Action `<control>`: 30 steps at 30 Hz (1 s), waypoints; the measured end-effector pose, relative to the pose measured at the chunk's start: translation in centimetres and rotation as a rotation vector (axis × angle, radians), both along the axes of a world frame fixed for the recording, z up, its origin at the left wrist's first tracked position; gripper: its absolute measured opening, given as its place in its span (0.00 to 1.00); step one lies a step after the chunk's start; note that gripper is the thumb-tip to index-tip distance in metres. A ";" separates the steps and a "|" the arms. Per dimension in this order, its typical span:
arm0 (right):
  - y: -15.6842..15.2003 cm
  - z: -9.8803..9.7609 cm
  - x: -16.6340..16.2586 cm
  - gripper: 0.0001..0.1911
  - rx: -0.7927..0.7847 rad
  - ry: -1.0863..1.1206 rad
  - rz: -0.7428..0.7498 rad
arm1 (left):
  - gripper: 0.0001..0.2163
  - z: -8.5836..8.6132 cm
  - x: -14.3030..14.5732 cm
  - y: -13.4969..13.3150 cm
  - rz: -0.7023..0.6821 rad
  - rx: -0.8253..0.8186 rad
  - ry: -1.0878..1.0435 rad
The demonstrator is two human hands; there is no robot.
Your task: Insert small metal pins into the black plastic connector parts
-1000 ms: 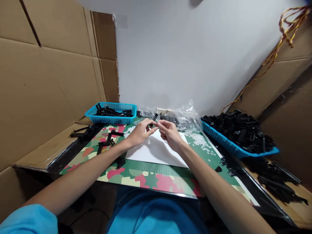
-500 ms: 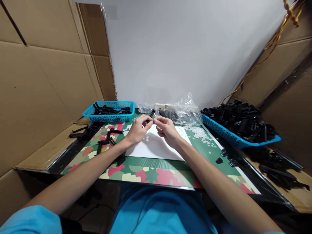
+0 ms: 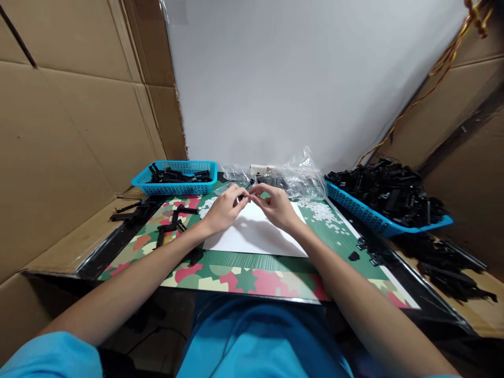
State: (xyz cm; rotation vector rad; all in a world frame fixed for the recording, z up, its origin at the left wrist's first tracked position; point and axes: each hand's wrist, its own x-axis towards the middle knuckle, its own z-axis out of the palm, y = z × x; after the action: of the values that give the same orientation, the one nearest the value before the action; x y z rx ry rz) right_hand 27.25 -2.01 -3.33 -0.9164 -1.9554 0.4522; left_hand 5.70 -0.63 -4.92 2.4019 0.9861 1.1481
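Over a white sheet (image 3: 255,236), my two hands meet at the fingertips. My left hand (image 3: 225,211) is closed on a slim black plastic part (image 3: 250,183), whose end sticks up behind the fingers. My right hand (image 3: 276,206) is pinched, its thumb and forefinger touching the part near the left fingertips; whatever lies in that pinch is too small or hidden to make out. Small white discs (image 3: 321,212) lie scattered to the right of the sheet, with more beside my left hand. Several black plastic parts (image 3: 173,224) rest on the patterned mat left of my left hand.
A blue basket (image 3: 177,189) of black parts stands at the back left. At the right, another blue basket (image 3: 378,223) is heaped with black parts. Clear plastic bags (image 3: 303,181) lie against the wall. Loose black pieces (image 3: 354,255) are near the mat's right edge.
My right hand has turned, with its fingers now arched over the pinch. The black part has tilted and shows less above the fingers. My left hand has barely moved.
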 end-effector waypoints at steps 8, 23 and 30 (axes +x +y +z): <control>0.4 -1.2 0.5 0.09 0.103 -0.283 -0.052 | 0.10 -0.6 -0.2 0.4 0.010 -0.080 0.188; 2.2 -1.3 3.5 0.10 -0.188 -0.153 -0.102 | 0.18 -1.4 -0.3 0.8 -0.183 -0.320 0.157; 3.1 -3.3 2.9 0.11 -0.177 -0.170 -0.170 | 0.18 -0.5 -0.3 0.3 -0.230 -0.400 0.209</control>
State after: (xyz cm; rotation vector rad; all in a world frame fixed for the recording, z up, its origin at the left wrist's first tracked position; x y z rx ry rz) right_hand 30.11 1.09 -6.59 -1.2596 -1.9915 0.4665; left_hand 5.44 -0.37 -5.46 2.2593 0.8721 0.5659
